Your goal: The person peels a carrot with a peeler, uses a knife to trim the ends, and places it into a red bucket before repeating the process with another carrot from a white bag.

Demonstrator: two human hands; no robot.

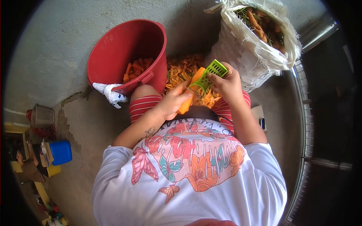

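My left hand [174,101] grips an orange carrot [191,87] that points up and away from me. My right hand [225,81] holds a green peeler [209,74] whose blade end rests against the carrot. Below both hands lies a pile of orange carrot peelings [184,69] on the floor between my knees. A red bucket [126,45] holding peeled carrot pieces [136,69] stands to the left of the pile. A white woven sack [241,52] with unpeeled carrots [264,28] sits to the right.
A white rag [110,94] hangs at the bucket's rim. The concrete floor [56,45] is cracked. At far left are a blue container [60,151], a small basket [42,115] and clutter. A metal railing [305,124] runs along the right.
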